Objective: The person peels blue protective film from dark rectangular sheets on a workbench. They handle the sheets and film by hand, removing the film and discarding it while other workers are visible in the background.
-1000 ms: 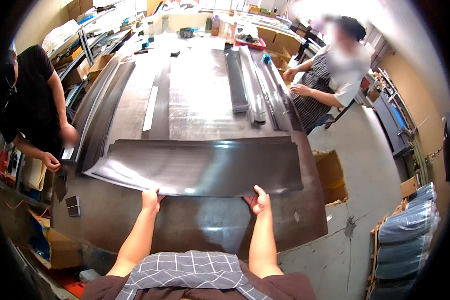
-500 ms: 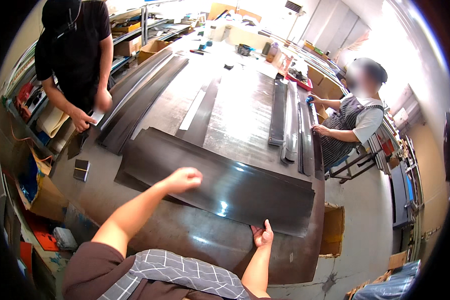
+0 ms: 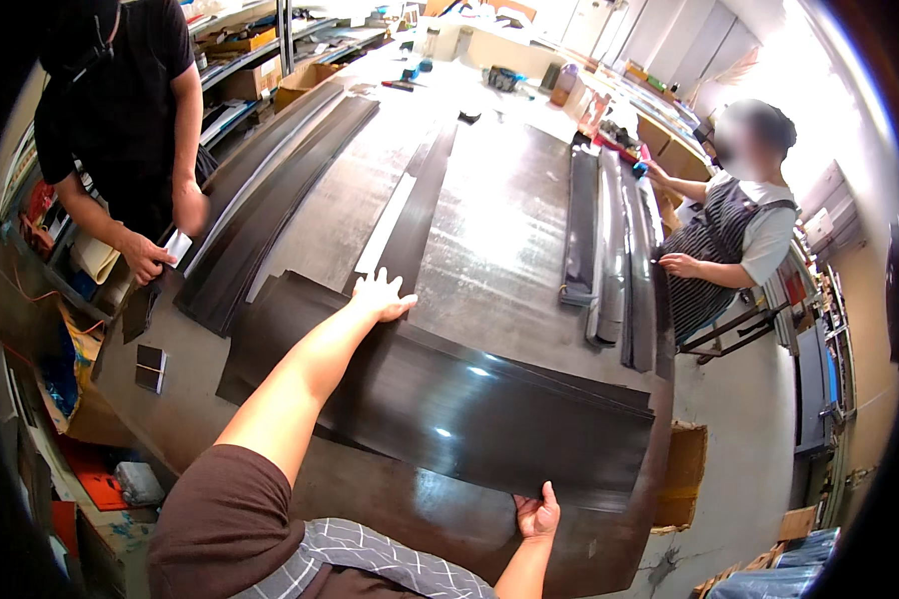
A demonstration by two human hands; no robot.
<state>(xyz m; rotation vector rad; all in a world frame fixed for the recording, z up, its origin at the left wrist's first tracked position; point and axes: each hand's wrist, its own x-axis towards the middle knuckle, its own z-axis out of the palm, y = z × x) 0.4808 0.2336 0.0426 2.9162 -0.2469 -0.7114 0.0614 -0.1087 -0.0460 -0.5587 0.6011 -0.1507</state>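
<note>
Shows glossy black on the wide rectangular sheet point(image 3: 479, 409) between left fingers point(image 3: 382, 283) and right fingers point(image 3: 522, 509), white on the narrow flat strip point(image 3: 386, 225) beyond the left ones, white grid on the grey cloth apron point(image 3: 370, 549) nearer than both.

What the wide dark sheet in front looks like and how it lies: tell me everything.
The wide sheet is dark, long and smooth, perhaps plastic or rubber, with bright glints. It lies slantwise across the table's near part; its far right edge looks layered. The right hand grips its near edge; the left hand is at its far edge, contact unclear.
</note>
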